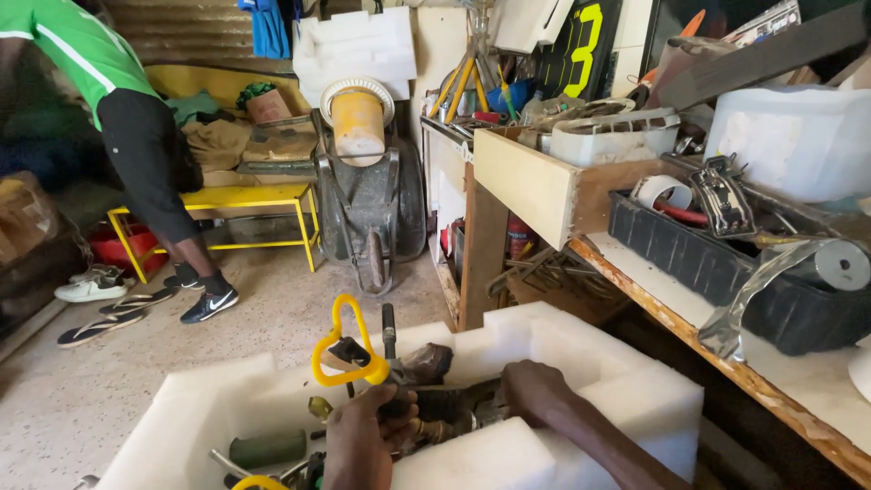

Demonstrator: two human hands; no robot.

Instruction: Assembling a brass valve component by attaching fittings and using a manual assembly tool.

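- Where the white foam box (626,381) sits low in front of the wooden workbench (771,386), both of the person's hands reach into its clutter of dark, greasy metal parts (445,408)
- Left hand (363,436): fingers curled tight around a dark metal fitting among the parts, just below a yellow triangular loop handle (349,349) of smooth plastic that stands upright out of the box
- Right hand (531,386): pushed down among the metal parts, fingertips hidden, so I cannot tell whether they are apart or clamped
- A dull green cylinder (268,447) lies on the box floor to the left of the hands
- On the bench, a black plastic tray (689,254) holds a roll of pale tape (660,191) and crumpled silvery sheet (753,290)
- Beyond, an upended grey wheelbarrow (372,209) carries a yellow bucket (357,122), beside a yellow metal bench (227,204)
- Another person in a green shirt (77,50) bends over at far left on the speckled concrete floor (181,363)
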